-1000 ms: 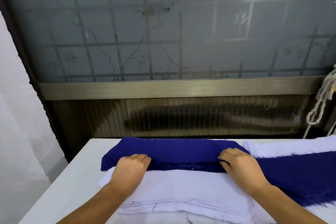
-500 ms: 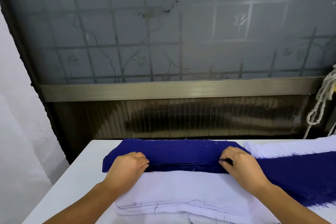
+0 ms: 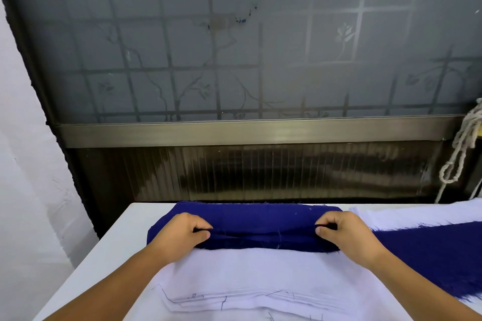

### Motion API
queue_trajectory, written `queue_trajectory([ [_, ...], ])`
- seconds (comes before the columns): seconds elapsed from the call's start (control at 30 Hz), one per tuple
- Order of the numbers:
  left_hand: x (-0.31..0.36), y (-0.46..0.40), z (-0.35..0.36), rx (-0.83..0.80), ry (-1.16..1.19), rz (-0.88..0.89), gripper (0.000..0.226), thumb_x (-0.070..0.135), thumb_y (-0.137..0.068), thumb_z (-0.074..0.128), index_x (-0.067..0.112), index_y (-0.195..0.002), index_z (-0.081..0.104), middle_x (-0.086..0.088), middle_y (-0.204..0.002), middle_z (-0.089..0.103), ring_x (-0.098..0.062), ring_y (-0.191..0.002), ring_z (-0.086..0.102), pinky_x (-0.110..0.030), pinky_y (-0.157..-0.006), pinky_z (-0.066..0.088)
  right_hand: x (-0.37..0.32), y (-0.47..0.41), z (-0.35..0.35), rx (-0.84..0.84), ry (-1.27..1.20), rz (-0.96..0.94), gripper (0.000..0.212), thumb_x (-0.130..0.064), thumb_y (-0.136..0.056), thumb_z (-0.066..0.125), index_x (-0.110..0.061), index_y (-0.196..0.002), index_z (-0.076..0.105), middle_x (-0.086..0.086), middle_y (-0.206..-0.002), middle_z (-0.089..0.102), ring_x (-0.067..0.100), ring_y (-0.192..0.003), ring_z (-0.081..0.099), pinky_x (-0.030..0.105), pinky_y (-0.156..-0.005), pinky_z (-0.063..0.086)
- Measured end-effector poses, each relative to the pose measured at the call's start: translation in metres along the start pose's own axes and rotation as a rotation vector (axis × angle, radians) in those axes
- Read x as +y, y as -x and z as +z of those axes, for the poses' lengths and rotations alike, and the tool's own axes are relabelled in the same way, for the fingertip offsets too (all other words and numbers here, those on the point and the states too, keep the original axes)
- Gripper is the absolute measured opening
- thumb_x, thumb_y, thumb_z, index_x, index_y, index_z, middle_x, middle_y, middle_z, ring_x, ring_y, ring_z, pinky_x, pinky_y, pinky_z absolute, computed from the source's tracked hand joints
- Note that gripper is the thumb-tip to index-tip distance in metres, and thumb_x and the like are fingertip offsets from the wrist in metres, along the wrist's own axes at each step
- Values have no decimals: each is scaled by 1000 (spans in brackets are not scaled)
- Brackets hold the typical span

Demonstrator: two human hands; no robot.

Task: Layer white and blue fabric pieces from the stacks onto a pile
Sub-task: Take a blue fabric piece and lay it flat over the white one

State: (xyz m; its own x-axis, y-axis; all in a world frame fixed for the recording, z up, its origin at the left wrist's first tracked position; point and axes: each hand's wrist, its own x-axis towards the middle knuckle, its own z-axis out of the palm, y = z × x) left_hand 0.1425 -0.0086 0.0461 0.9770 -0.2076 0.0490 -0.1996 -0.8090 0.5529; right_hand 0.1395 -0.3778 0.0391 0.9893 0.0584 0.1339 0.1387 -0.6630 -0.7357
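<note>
Both the left hand (image 3: 180, 233) and right hand (image 3: 347, 233) pinch the top edge of the blue stack (image 3: 260, 221) lying beyond the white pile (image 3: 260, 281), so the fingers may lift several layers together.

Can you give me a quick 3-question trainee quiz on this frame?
1. True or false: both hands pinch the blue fabric piece.
2. What lies directly under the forearms? A) white fabric B) cardboard C) foam
3. What hangs at the far right edge?

Key:
1. True: left hand and right hand each pinch its near edge.
2. A, the white fabric pile.
3. A white rope.
</note>
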Motion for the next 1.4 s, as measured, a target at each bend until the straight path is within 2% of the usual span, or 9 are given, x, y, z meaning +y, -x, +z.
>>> queue_trajectory([
  [0.23, 7, 0, -8, -4, 64, -75, 21, 21, -88, 70, 40, -80, 73, 21, -84, 71, 0, -83, 65, -12, -70, 49, -11, 5, 0, 180, 76, -115, 25, -14, -93, 61, -38, -86, 62, -23, -88, 62, -3, -84, 58, 5, -64, 43],
  [0.4, 15, 7, -12, 228, 53, -118, 18, 23, -97, 57, 30, -104, 72, 12, -104, 68, -7, -92, 61, -11, -74, 45, -29, 15, -5, 272, 243, -307, 22, -16, -93, 60, -38, -92, 60, -34, -89, 52, -8, -90, 52, 5, -71, 38],
  [0.67, 43, 70, -48, 508, -225, 248, 17, 24, -96, 57, 36, -103, 66, 30, -91, 58, 1, -86, 56, -14, -72, 45, -60, 68, -44, 197, -16, -248, 19, -19, -93, 61, -36, -87, 66, -18, -84, 69, -3, -84, 63, 10, -62, 47],
  [0.87, 42, 123, -60, -127, -4, 217, 16, 32, -93, 62, 48, -94, 65, 23, -94, 67, -1, -89, 63, -15, -73, 48, -45, 112, -87, -406, -209, 14, 10, -31, -81, 72, -26, -89, 75, -1, -93, 75, 16, -86, 72, 20, -70, 54],
  [1.0, 42, 138, -33, -429, 93, 174, 19, 26, -94, 61, 43, -95, 68, 19, -98, 69, -4, -92, 65, -15, -79, 48, -18, 131, -73, -585, -73, 134, 8, -20, -90, 68, -21, -93, 75, 4, -97, 75, 21, -90, 71, 31, -80, 55],
  [1.1, 36, 143, -16, -305, 98, 152, 23, 20, -92, 63, 43, -94, 68, 24, -101, 68, 1, -95, 63, -13, -81, 47, -6, 143, -63, -406, -54, 98, 16, -15, -92, 65, -26, -84, 74, -4, -89, 74, 12, -82, 71, 22, -70, 52],
  [1.27, 33, 163, 3, 426, -312, 490, 13, 32, -94, 56, 37, -92, 67, 27, -92, 62, 4, -86, 55, -12, -76, 43, 10, 175, -55, 231, 56, -265, 24, -11, -89, 66, -34, -84, 70, -17, -91, 70, 2, -83, 65, 12, -63, 47],
  [1.33, 25, 174, 23, 446, -372, 624, 35, 34, -99, 41, 25, -88, 73, 15, -89, 66, -3, -82, 52, -17, -74, 42, 25, 185, -43, 303, 202, -504, 18, -20, -95, 58, -23, -84, 72, -19, -93, 68, -2, -92, 61, 13, -73, 47],
  [1.4, 11, 184, 46, 401, -444, 689, 51, 28, -101, 31, 22, -78, 77, 9, -81, 69, -6, -77, 54, -19, -71, 42, 44, 192, -28, 248, 357, -658, 45, -35, -101, 41, -16, -77, 73, -11, -94, 69, 3, -98, 57, 21, -86, 45],
])
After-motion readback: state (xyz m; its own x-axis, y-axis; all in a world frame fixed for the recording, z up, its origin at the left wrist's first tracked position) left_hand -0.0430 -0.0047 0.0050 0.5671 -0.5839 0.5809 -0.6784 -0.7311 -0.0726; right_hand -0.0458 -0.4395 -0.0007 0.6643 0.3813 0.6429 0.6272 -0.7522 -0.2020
